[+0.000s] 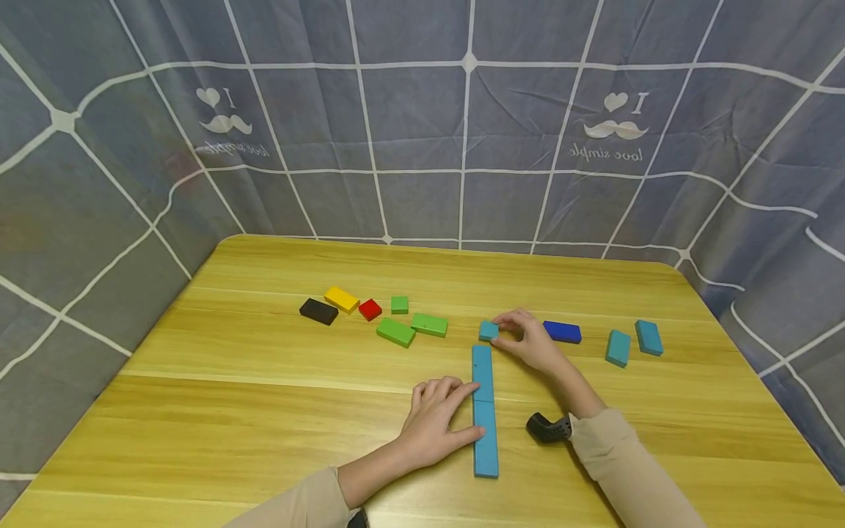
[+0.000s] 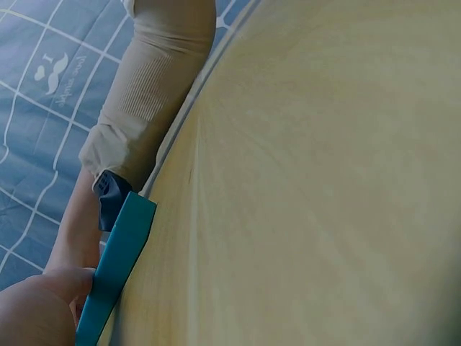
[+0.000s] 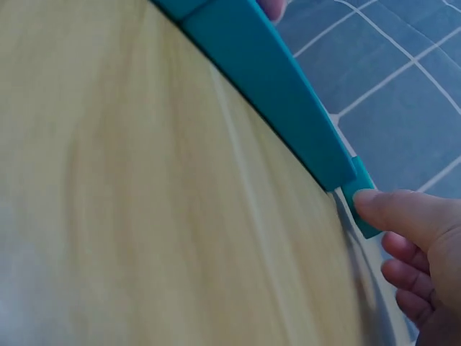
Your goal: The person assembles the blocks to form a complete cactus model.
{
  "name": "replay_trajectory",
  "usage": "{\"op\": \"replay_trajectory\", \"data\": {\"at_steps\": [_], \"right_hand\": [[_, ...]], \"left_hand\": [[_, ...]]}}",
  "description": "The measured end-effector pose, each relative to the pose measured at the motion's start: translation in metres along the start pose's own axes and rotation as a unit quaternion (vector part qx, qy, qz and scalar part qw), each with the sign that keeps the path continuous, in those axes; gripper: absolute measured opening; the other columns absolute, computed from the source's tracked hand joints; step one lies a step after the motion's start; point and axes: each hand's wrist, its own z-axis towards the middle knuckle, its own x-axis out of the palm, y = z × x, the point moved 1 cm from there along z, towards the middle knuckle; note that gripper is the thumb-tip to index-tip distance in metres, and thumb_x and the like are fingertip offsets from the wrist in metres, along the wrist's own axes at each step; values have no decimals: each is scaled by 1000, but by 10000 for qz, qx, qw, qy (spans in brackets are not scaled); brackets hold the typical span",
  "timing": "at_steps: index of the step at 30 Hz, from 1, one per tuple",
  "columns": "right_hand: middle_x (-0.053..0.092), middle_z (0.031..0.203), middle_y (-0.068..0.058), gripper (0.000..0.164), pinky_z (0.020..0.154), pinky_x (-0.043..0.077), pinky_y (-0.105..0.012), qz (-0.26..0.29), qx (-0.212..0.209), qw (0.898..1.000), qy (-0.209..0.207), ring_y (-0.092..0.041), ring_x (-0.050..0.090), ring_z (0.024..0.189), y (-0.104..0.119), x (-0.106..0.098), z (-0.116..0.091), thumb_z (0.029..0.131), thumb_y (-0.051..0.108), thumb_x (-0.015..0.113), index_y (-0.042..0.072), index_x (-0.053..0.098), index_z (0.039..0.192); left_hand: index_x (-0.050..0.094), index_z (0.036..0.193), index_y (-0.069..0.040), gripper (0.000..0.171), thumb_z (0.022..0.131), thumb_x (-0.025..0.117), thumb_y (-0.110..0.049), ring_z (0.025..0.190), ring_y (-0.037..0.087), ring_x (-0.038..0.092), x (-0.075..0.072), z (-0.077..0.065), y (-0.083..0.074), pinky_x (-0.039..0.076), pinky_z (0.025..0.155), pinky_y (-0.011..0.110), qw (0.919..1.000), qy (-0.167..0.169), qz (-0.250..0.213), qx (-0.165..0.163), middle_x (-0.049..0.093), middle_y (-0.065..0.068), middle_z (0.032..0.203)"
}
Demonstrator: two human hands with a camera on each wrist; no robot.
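Two long light-blue blocks (image 1: 485,447) lie end to end in a line running away from the body. My left hand (image 1: 432,425) is at their left side, index fingertip on the far block and thumb on the near one. Just beyond the far end, a small light-blue block (image 1: 488,331) is pinched between the thumb and fingers of my right hand (image 1: 528,342). In the right wrist view, the thumb (image 3: 403,209) lies against this small block (image 3: 364,216). The left wrist view shows the left thumb (image 2: 65,285) beside a long block (image 2: 119,259).
A dark blue block (image 1: 562,332) lies right of the right hand, and two light-blue blocks (image 1: 617,348) are farther right. Left of centre are several green blocks (image 1: 396,332), a red block (image 1: 370,309), a yellow block (image 1: 342,299) and a black block (image 1: 319,311). A patterned curtain (image 1: 422,125) hangs behind the table.
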Motion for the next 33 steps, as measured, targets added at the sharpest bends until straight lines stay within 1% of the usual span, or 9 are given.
{"op": "replay_trajectory", "data": {"at_steps": [5,10,15,18,20,24,28,33], "right_hand": [[56,100,-12,27,84,45,-43,-89,-101,9997,220,-30,56,96,-1,5,2,81,8,68,0,62,106],[57,97,-9,28,82,45,-39,-34,-157,9992,355,-25,56,93,1,5,2,80,7,69,1,62,107],[56,98,-10,26,79,42,-32,348,59,9980,519,-23,52,90,-2,3,2,85,9,63,0,61,110],[56,96,-10,23,75,42,-28,386,230,9978,488,-20,51,86,-2,3,2,89,12,58,1,62,110],[56,93,-8,21,72,42,-26,266,296,9983,432,-18,52,82,-1,3,3,90,13,57,1,63,108],[57,90,-6,18,70,42,-26,304,411,9979,399,-18,52,79,2,4,5,89,11,58,2,64,104],[57,89,-6,18,69,42,-26,411,401,9972,474,-18,52,79,3,4,6,89,10,59,2,64,104],[57,90,-7,19,69,43,-26,467,385,9966,566,-18,52,79,3,4,6,89,12,59,2,64,104]], "left_hand": [[44,135,-20,59,85,56,-47,108,19,37,0,0,0,20,93,44,10000,-23,17,28,44,1,120],[44,135,-20,59,85,56,-48,108,18,37,0,0,0,20,93,44,10000,-20,35,26,44,1,120],[45,135,-20,59,84,56,-48,108,18,37,0,0,0,20,93,43,10000,-20,40,20,44,1,120],[45,135,-20,59,84,56,-47,107,18,38,0,0,0,20,92,44,10000,-38,35,32,45,1,119],[45,135,-20,59,84,57,-47,107,18,37,0,0,-1,20,93,44,10000,-32,7,28,45,1,119],[45,135,-20,59,84,56,-47,106,18,37,0,0,0,20,92,44,10000,-26,1,16,45,1,119],[45,135,-20,59,84,56,-47,107,18,37,0,1,0,20,93,44,10000,-24,15,5,45,1,120],[46,134,-19,58,84,57,-46,107,18,38,0,0,0,20,92,43,9999,-81,2,67,45,1,119]]}}
